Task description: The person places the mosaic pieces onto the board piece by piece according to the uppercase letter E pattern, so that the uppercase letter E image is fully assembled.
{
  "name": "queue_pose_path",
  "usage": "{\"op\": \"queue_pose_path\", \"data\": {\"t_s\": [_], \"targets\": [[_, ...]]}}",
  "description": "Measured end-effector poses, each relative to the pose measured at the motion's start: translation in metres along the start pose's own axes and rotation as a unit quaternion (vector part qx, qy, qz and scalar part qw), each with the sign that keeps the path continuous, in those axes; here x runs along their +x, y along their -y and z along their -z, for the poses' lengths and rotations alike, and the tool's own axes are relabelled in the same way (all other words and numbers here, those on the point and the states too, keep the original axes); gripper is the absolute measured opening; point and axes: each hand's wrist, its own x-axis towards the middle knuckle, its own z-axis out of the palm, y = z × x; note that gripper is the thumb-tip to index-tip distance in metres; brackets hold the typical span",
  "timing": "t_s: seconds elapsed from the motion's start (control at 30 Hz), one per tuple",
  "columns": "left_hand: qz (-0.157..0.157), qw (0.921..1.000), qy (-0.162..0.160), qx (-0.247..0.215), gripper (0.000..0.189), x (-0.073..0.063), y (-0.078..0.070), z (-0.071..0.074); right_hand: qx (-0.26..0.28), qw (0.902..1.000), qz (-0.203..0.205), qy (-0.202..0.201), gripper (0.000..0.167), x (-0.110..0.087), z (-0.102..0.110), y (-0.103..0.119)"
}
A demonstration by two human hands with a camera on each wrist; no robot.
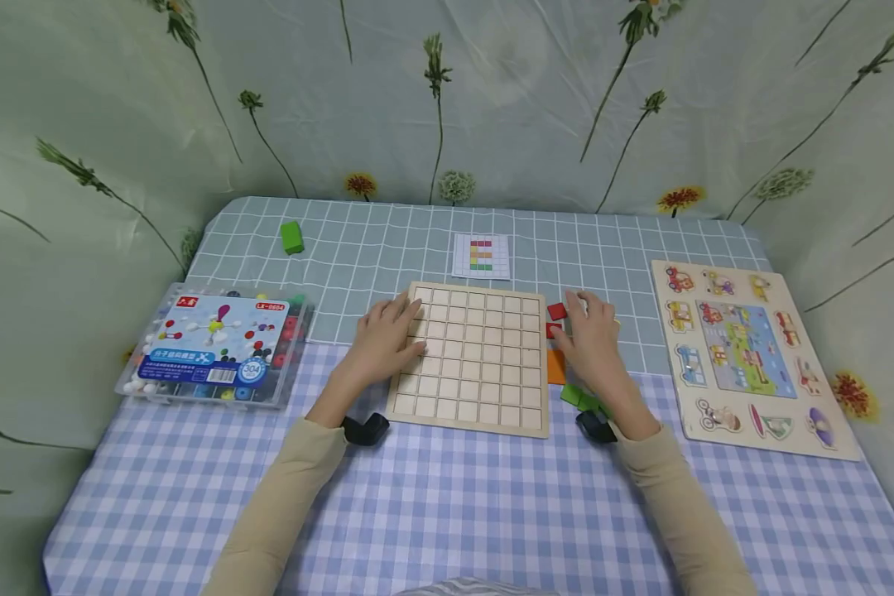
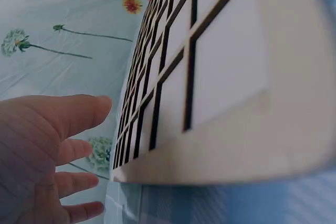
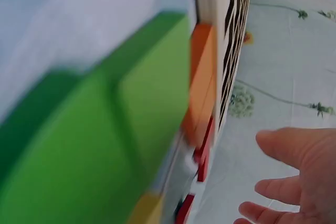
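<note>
The board (image 1: pixel 471 360) lies flat on the table (image 1: pixel 462 505) and looks like stiff, light wood, probably best held by its side edges. The left hand (image 1: pixel 384 341) and right hand (image 1: pixel 593 335) rest loose at its sides, gripping nothing. The right arm (image 1: pixel 674 497) partly hides the green blocks (image 1: pixel 570 394); a yellow block (image 3: pixel 146 209) is blurry, cut off.

A tabletop play space, whether in a home or elsewhere cannot be told: flower-printed sheeting (image 1: pixel 305 50) hangs beyond the fingers (image 1: pixel 401 309). On the cloth-covered worktop (image 1: pixel 462 505), a wooden picture puzzle (image 1: pixel 748 348) lies right of them, a boxed molecule set (image 1: pixel 212 341) left.
</note>
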Motion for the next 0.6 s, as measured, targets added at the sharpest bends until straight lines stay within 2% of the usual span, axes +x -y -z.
{"op": "queue_pose_path", "data": {"t_s": [0.13,0.33,0.5,0.6], "targets": [[-0.010,0.9995,-0.019,-0.024,0.066,-0.009,0.004,-0.002,-0.003,0.9997,-0.005,-0.024,0.049,-0.004,0.002,-0.010],[-0.026,0.9975,-0.037,-0.055,0.062,-0.019,0.012,-0.006,-0.021,0.9993,-0.021,-0.022,0.041,-0.007,0.005,-0.021],[-0.041,0.9934,-0.036,-0.101,0.063,-0.023,0.023,-0.011,-0.019,0.9991,-0.033,-0.016,0.037,-0.008,0.009,-0.029],[-0.054,0.9914,-0.021,-0.117,0.066,-0.025,0.028,-0.011,-0.011,0.9988,-0.047,-0.006,0.037,-0.008,0.010,-0.032]]}}
